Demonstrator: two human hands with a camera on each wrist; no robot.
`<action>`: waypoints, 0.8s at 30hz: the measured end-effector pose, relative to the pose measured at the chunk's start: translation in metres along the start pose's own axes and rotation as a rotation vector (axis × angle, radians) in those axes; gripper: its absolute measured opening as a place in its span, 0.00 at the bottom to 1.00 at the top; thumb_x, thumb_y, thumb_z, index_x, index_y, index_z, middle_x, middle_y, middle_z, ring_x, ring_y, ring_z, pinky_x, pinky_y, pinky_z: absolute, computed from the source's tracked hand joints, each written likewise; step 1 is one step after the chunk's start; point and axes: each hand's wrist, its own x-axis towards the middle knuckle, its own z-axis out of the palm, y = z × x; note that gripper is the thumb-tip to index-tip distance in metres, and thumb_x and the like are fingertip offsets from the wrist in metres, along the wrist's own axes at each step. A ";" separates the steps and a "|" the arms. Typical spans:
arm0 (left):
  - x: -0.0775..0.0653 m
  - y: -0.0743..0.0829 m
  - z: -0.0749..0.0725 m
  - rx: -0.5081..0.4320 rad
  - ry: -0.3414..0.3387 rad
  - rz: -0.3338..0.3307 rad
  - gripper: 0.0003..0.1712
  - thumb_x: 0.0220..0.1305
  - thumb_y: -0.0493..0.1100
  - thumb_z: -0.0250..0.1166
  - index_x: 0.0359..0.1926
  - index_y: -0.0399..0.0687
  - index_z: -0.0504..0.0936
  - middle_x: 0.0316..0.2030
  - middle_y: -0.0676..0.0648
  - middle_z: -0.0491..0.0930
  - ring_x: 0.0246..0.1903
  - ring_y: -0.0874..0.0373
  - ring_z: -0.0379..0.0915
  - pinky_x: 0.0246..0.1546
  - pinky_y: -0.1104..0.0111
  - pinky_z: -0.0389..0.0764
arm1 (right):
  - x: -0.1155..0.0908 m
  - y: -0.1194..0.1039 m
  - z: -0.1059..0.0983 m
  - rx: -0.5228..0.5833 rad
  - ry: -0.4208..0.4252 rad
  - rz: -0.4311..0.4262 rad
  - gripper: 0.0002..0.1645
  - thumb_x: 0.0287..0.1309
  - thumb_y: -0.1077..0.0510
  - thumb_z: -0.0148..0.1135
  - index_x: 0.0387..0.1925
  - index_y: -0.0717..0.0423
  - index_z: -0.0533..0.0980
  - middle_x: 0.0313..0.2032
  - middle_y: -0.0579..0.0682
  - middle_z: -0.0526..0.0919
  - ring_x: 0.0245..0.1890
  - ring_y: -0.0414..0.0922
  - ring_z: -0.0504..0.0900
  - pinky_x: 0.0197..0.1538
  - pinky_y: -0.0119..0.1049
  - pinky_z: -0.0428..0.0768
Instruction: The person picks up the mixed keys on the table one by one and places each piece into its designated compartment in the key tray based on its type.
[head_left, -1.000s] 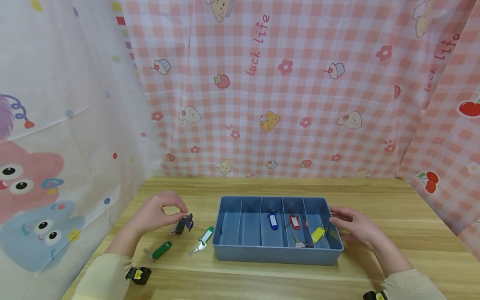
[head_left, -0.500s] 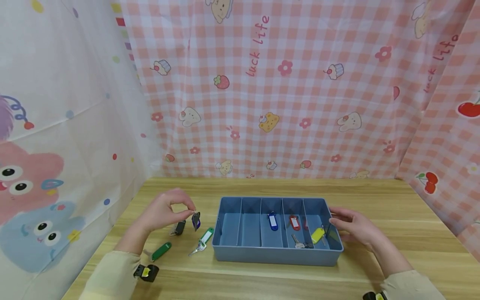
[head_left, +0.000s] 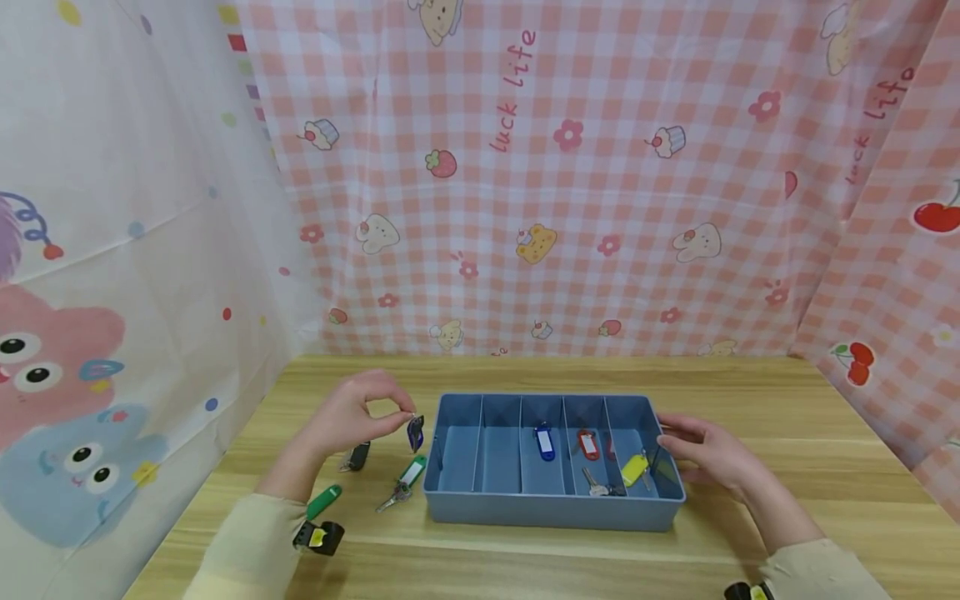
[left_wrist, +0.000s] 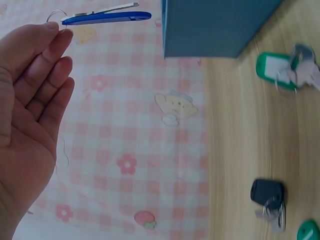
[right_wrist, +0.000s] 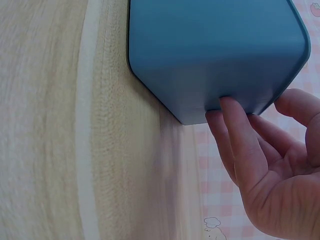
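Thumb and fingertips of my left hand (head_left: 352,414) pinch the ring of a blue key tag (head_left: 416,433), which hangs above the table left of the box. In the left wrist view, a key lies along the blue tag (left_wrist: 105,18). My right hand (head_left: 708,454) holds the right end of the blue-grey divided box (head_left: 555,510); its thumb is at the rim and its fingers are against the outer wall (right_wrist: 220,80). Inside the box are a blue key tag (head_left: 544,442), a red one (head_left: 588,445), a yellow one (head_left: 634,470) and loose-looking keys (head_left: 595,483).
On the table left of the box lie a green tag with keys (head_left: 411,472), a black tag with keys (head_left: 358,456) and another green tag (head_left: 324,502), partly hidden by the left wrist. A checked cloth (head_left: 480,200) hangs behind the table.
My left hand has moved right toward the box, carrying the blue key tag away from above the black one. The right hand and box stay in place.
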 end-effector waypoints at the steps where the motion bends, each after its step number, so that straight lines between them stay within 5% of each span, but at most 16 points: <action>1: 0.002 0.001 0.002 -0.001 0.004 0.001 0.12 0.50 0.29 0.75 0.32 0.50 0.87 0.31 0.54 0.84 0.33 0.60 0.78 0.36 0.57 0.81 | 0.000 0.000 0.000 -0.002 0.000 0.001 0.40 0.69 0.55 0.60 0.71 0.73 0.55 0.63 0.74 0.66 0.54 0.51 0.77 0.49 0.52 0.81; 24: 0.042 0.020 0.040 -0.107 -0.020 0.058 0.08 0.54 0.31 0.74 0.32 0.48 0.87 0.32 0.54 0.84 0.35 0.58 0.78 0.38 0.64 0.79 | 0.001 0.001 -0.002 -0.018 -0.006 0.009 0.40 0.70 0.54 0.59 0.72 0.72 0.55 0.64 0.73 0.65 0.56 0.54 0.77 0.50 0.54 0.80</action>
